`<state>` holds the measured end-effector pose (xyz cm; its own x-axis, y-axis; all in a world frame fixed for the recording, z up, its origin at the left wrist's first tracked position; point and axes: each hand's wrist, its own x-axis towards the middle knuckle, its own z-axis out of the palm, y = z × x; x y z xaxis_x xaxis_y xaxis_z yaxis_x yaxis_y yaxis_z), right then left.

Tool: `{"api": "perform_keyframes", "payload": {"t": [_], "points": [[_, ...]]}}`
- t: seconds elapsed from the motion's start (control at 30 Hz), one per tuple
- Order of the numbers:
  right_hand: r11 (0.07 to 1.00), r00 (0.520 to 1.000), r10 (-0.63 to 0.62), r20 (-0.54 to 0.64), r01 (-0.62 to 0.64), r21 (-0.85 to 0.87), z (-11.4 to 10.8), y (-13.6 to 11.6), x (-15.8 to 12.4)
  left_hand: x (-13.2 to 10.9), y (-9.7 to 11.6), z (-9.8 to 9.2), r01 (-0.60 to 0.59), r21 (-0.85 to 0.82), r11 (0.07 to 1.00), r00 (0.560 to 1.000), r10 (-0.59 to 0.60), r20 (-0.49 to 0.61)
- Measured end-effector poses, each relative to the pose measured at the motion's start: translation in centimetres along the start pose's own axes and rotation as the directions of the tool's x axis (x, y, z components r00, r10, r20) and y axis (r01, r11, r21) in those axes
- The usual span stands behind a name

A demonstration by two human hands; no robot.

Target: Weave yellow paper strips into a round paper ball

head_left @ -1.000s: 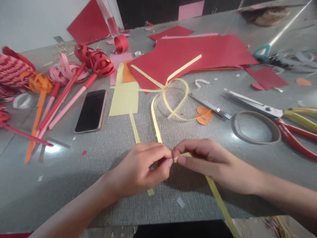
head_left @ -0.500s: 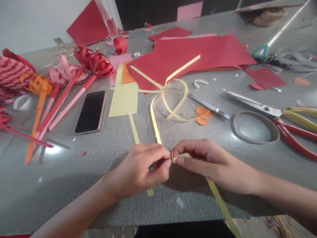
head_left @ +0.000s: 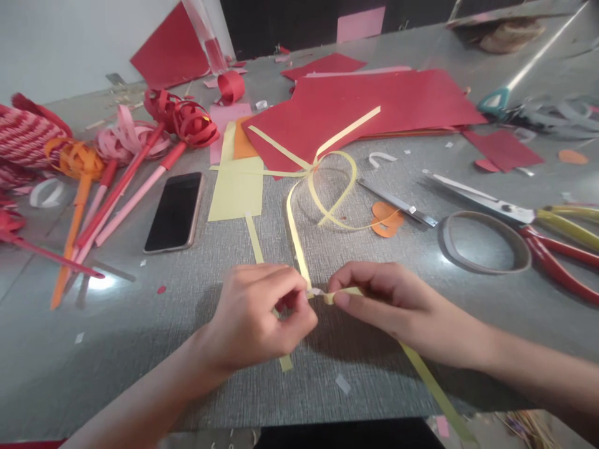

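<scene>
My left hand (head_left: 262,315) and my right hand (head_left: 388,302) meet over the grey table, both pinched on a long yellow paper strip (head_left: 296,234). The right thumb and forefinger hold a folded bit of it; the left fingertips pinch the strip's end just beside them. From the hands the strip runs away up the table into a bunch of looped yellow strips (head_left: 330,187). Another length trails from under my right hand toward the table's near edge (head_left: 435,390).
A black phone (head_left: 175,209) and a yellow paper sheet (head_left: 236,187) lie left of the strips. Paper flowers on sticks (head_left: 126,162) are at far left, red paper sheets (head_left: 374,103) behind. Scissors (head_left: 524,215), a tape ring (head_left: 484,243) and orange cut-outs (head_left: 386,218) lie at right.
My left hand has drawn back slightly to the left, opening a small gap in which the strip's end shows between the hands. The right hand has stayed put.
</scene>
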<state>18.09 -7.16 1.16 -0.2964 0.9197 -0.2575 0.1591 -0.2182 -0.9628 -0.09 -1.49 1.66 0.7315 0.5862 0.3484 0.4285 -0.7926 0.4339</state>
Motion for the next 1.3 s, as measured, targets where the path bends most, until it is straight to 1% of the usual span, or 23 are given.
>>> {"api": "perform_keyframes", "payload": {"t": [0.07, 0.17, 0.3, 0.4, 0.47, 0.53, 0.6, 0.67, 0.77, 0.87, 0.93, 1.0, 1.1, 1.2, 1.3], "points": [[1.0, 1.0, 0.023, -0.012, -0.023, 0.016, -0.1, 0.0, 0.0, 0.1, -0.2, -0.2, 0.036, 0.035, 0.999, 0.999, -0.036, 0.0], [0.998, 0.999, 0.043, -0.013, -0.042, 0.04, -0.2, 0.0, 0.1, 0.1, -0.4, -0.4, 0.056, 0.073, 0.996, 0.998, -0.057, 0.009], [0.997, 0.999, 0.035, 0.01, -0.036, 0.075, -0.4, 0.2, 0.2, -0.1, -0.5, -0.2, 0.076, 0.166, 0.983, 0.994, -0.087, 0.06], [0.994, 0.999, 0.021, 0.026, -0.024, 0.108, -0.4, 0.1, 0.3, -0.1, -0.4, -0.1, 0.094, 0.215, 0.972, 0.992, -0.11, 0.065], [0.993, 0.999, 0.019, 0.032, -0.022, 0.116, -0.4, 0.1, 0.3, 0.0, -0.3, -0.1, 0.103, 0.142, 0.984, 0.992, -0.113, 0.064], [0.993, 0.999, 0.021, 0.039, -0.026, 0.115, -0.4, 0.0, 0.3, 0.1, -0.3, -0.2, 0.111, -0.019, 0.994, 0.991, -0.109, 0.076], [0.993, 0.998, 0.031, 0.048, -0.037, 0.115, -0.4, -0.1, 0.3, 0.2, -0.2, -0.3, 0.134, -0.192, 0.972, 0.988, -0.115, 0.104], [0.991, 0.997, 0.051, 0.051, -0.056, 0.118, -0.4, 0.0, 0.3, 0.4, -0.2, -0.5, 0.182, -0.311, 0.933, 0.979, -0.145, 0.141], [0.989, 0.997, 0.07, 0.045, -0.075, 0.125, -0.4, 0.1, 0.4, 0.5, -0.2, -0.7, 0.287, -0.419, 0.862, 0.954, -0.22, 0.202], [0.987, 0.996, 0.075, 0.039, -0.079, 0.137, -0.5, 0.2, 0.4, 0.4, -0.3, -0.9, 0.391, -0.488, 0.78, 0.917, -0.282, 0.283], [0.985, 0.996, 0.082, 0.036, -0.086, 0.149, -0.5, 0.2, 0.5, 0.4, -0.4, -1.0, 0.424, -0.517, 0.744, 0.902, -0.298, 0.312], [0.981, 0.995, 0.098, 0.035, -0.103, 0.165, -0.5, 0.2, 0.5, 0.4, -0.4, -1.1, 0.412, -0.537, 0.737, 0.908, -0.282, 0.309], [0.97, 0.991, 0.126, 0.037, -0.131, 0.206, -0.5, 0.1, 0.6, 0.4, -0.3, -1.2, 0.353, -0.537, 0.766, 0.932, -0.238, 0.272], [0.947, 0.991, 0.131, 0.032, -0.135, 0.291, -0.6, 0.1, 0.6, 0.3, -0.3, -1.1, 0.275, -0.488, 0.828, 0.958, -0.193, 0.211], [0.908, 0.989, 0.137, 0.049, -0.145, 0.392, -0.7, 0.2, 0.7, 0.1, -0.4, -0.8, 0.179, -0.39, 0.903, 0.98, -0.13, 0.149]]}}
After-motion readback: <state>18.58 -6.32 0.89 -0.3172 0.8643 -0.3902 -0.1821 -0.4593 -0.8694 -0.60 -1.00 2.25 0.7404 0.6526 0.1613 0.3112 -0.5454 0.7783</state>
